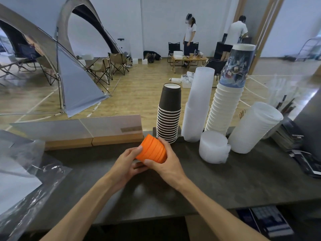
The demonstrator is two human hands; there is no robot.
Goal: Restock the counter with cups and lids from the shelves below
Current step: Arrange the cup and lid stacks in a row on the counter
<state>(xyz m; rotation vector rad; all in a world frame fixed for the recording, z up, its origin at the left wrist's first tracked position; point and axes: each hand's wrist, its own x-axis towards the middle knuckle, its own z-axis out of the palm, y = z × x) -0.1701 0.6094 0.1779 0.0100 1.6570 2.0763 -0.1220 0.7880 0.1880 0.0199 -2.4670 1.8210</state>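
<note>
Left hand (127, 163): curled around the near end of a stack of orange lids (152, 149), thumb on its upper edge.
Right hand (165, 161): gripping the far end of the same stack, fingers wrapped over the top.
Orange lids: held on their side just above the dark tabletop (225, 180), near its far edge.
Black cups (169, 113): upturned stack just behind the lids.
Clear cups (198, 105), white cups (224, 108), clear lids (213, 146): grouped along the far edge, toward the right.
</note>
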